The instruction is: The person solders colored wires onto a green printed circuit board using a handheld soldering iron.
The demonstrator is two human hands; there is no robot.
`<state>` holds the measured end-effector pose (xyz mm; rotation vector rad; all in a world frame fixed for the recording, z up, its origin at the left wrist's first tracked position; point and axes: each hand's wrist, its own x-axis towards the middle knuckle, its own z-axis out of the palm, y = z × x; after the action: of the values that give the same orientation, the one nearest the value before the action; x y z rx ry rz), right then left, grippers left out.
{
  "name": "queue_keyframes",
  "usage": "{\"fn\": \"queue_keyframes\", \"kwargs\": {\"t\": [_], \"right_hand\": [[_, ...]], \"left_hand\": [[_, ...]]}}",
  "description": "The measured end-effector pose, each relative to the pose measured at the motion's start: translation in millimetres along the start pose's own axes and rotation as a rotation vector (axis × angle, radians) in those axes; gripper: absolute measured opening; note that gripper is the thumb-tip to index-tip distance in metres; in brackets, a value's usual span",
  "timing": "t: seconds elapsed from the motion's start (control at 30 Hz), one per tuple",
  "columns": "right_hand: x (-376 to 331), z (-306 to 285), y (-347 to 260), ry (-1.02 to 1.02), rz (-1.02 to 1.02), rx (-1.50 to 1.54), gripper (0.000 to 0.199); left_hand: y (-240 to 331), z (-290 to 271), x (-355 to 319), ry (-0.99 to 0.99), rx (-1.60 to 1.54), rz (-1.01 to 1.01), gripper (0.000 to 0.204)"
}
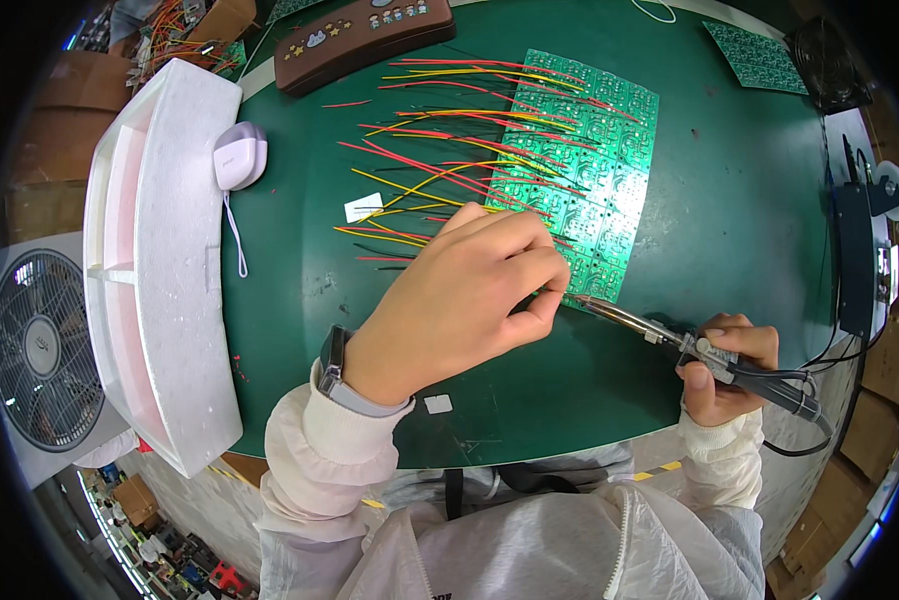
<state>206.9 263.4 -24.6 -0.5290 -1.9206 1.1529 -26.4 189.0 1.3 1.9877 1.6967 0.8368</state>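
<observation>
My right hand (726, 365) grips a soldering iron (624, 320) with a metal feed guide and a black cable. Its tip reaches the near edge of a green circuit board panel (619, 195). My left hand (474, 295) is closed in a pinch beside that tip, at the panel's near left corner. Between its thumb and forefinger is a thin wire, mostly hidden by the fingers. Red, yellow and black wires (439, 135) stretch left from the panel in rows. The exact contact at the tip is too small to tell.
A white foam box (174, 270) stands at the left, with a lilac case (239, 158) by it. A brown pencil case (364, 40) lies at the back. More boards (754, 57) and a small black fan (829, 65) are far right. A dark device (857, 260) with a spool stands right.
</observation>
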Motion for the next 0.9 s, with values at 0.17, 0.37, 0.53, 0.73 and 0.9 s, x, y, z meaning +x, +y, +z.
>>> {"fn": "queue_keyframes", "kwargs": {"t": [0.17,0.37,0.53,0.73,0.9], "right_hand": [[0,0,1,-0.002,-0.038,-0.022,0.034],[2,2,0,-0.017,-0.095,-0.026,0.035],[5,3,-2,-0.036,-0.125,-0.029,0.033],[7,4,-2,-0.038,-0.159,-0.063,0.034],[10,6,-6,-0.034,-0.189,-0.114,0.034]], "left_hand": [[0,1,0,-0.003,0.002,-0.007,0.014],[0,2,-1,0.009,-0.015,0.001,0.014],[-5,6,-4,0.084,-0.012,0.069,0.016],[-7,9,-8,0.149,0.009,0.109,0.017],[-8,11,-7,0.178,0.000,0.120,0.018]]}}
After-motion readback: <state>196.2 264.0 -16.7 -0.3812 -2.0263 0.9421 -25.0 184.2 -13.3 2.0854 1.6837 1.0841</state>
